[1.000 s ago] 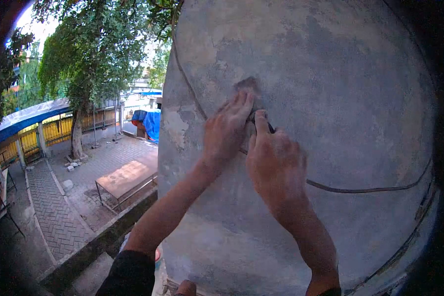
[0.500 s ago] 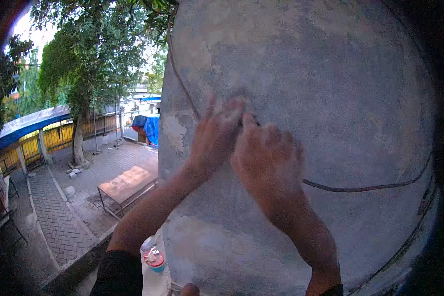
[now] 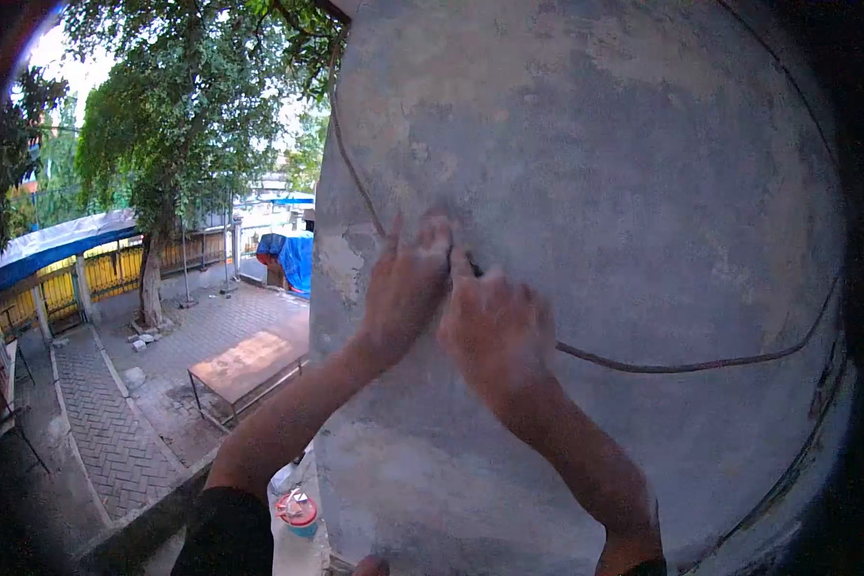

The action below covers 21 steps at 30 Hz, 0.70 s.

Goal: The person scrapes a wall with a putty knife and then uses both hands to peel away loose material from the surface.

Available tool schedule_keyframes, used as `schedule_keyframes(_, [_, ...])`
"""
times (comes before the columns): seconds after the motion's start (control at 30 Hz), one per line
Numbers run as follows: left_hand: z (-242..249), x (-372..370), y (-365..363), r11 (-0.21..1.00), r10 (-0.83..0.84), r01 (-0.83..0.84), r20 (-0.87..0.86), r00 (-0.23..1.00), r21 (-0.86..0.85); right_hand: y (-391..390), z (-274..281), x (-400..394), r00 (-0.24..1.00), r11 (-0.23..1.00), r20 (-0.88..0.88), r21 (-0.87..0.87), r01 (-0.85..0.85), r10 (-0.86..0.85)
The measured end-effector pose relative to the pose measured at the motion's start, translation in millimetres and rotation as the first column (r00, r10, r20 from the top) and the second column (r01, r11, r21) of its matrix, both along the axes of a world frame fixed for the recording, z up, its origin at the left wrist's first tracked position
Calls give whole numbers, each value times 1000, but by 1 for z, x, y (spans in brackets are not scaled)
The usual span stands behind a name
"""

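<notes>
A thin brown cable [image 3: 677, 367] hangs in front of a grey plastered wall. It comes down from the upper left, passes behind both hands and reappears on the right. My left hand [image 3: 405, 293] is at the cable near the wall, some fingers stretched upward and the others pinched toward my right hand; its fingertips are blurred. Close against it, my right hand [image 3: 499, 326] is closed with the index finger pointing up. Between the two hands shows a small dark thing [image 3: 476, 266], mostly hidden, whose kind I cannot make out.
The grey wall [image 3: 595, 192] fills the right side. Below on the left are a paved yard with a low table [image 3: 245, 365], a tree [image 3: 152, 278] and a blue tarp [image 3: 298, 259]. A red-rimmed bucket [image 3: 298, 514] stands on the ledge beneath my arms.
Both hands have shifted slightly down and to the left in view, still close together. More of the cable shows to the right of my right hand.
</notes>
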State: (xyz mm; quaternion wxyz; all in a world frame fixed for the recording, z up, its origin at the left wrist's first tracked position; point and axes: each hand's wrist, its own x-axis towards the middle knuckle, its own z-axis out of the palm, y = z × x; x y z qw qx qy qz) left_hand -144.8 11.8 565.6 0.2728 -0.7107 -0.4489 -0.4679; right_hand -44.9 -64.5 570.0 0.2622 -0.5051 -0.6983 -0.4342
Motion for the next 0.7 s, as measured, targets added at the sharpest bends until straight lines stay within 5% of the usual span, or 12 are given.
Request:
schedule_keyframes(0.07, [-5,2,-3,1000,-5,5,2,1000,-17,4,-8,4,999,999,27,48,-22,20])
schedule_keyframes(0.13, [-12,2,-12,976,-33,50,-81,996,210,1,-19,13,984,972,177,223,-75,35])
schedule_keyframes(0.23, [-13,0,3,964,26,7,-122,992,265,12,-15,5,993,994,-42,-3,-109,109])
schedule_keyframes(0.33, [-13,-2,-6,997,-27,33,-85,996,63,10,-25,15,984,964,145,232,-134,102])
schedule_keyframes(0.43, [-21,0,-7,995,69,-59,-116,991,86,6,-23,3,999,999,-26,2,-44,44])
schedule_keyframes(0.53, [-19,-2,-6,991,-16,29,-94,995,134,11,-27,15,990,972,92,198,-127,110])
schedule_keyframes(0.7, [-22,0,-2,986,161,-153,-119,980,72,5,-23,9,996,995,54,72,-70,66])
